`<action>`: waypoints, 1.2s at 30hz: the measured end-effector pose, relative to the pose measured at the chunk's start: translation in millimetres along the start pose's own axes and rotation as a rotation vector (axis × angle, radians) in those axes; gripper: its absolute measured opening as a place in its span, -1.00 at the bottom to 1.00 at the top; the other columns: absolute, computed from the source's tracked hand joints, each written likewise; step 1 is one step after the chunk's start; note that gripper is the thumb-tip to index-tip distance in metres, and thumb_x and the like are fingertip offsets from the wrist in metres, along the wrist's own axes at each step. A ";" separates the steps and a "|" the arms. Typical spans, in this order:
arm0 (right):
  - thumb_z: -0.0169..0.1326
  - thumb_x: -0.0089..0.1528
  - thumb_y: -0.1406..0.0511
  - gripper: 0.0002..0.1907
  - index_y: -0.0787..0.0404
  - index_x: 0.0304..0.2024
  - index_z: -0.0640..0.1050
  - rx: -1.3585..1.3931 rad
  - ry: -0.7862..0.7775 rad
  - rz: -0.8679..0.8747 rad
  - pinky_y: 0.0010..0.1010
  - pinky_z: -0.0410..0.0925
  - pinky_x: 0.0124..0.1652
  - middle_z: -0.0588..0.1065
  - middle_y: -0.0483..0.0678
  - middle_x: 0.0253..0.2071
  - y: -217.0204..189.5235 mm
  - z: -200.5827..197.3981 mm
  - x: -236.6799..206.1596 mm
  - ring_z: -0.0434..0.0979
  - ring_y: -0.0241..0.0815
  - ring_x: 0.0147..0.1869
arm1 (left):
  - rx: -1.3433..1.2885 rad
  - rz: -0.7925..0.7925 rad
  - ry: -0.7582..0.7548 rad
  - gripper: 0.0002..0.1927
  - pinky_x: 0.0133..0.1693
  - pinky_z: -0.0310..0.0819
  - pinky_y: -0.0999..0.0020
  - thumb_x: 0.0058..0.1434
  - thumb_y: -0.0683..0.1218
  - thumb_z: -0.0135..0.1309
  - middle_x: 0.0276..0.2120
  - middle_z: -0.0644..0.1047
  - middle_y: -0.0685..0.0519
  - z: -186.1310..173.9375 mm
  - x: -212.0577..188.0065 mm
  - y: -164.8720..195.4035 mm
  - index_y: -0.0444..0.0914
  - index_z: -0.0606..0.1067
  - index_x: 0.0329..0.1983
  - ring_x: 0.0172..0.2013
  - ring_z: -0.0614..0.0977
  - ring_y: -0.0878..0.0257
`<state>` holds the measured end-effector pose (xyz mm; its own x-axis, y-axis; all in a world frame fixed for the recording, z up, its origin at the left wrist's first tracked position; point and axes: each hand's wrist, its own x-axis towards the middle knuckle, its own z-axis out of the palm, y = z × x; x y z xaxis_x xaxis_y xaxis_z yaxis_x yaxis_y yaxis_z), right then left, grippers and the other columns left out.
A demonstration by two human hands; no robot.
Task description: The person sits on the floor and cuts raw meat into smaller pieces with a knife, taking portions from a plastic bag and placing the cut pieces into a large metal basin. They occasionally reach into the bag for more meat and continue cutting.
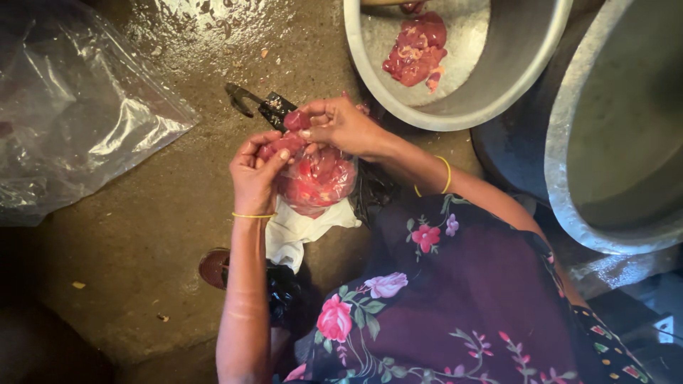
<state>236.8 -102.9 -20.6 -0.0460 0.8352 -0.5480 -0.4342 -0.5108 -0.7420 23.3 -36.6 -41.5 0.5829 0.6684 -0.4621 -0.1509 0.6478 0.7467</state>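
My left hand (pixel 255 173) grips one end of a piece of raw red meat (pixel 284 142), and my right hand (pixel 340 126) pinches its other end. Both hands hover just above a clear plastic bag of raw meat (pixel 318 181) that rests on a white cloth (pixel 299 231). A dark blade fixed to the floor (pixel 257 103) stands just beyond the hands. A yellow band circles each wrist.
A metal bowl (pixel 498 78) at the top holds more raw meat (pixel 416 50). A large metal basin (pixel 612 128) sits at the right. A crumpled clear plastic bag (pixel 78 114) lies on the wet concrete floor at the left. My dark floral skirt (pixel 455 299) fills the lower right.
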 end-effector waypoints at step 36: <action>0.00 0.43 0.48 -0.76 0.31 0.15 0.42 -0.326 0.058 -0.443 -0.47 0.35 0.19 0.47 -0.11 0.06 13.2 7.5 79.4 0.45 -0.36 0.17 | -0.077 0.107 0.076 -0.79 -0.12 0.67 0.40 0.38 -0.38 0.01 -0.14 0.58 0.01 -22.0 73.0 14.0 -0.34 0.43 0.03 -0.16 0.68 0.27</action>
<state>220.7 -41.8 -71.0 0.1314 0.9767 -0.1696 -0.0997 -0.1572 -0.9825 46.2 29.3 -75.3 0.4982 0.7592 -0.4188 -0.2717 0.5954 0.7561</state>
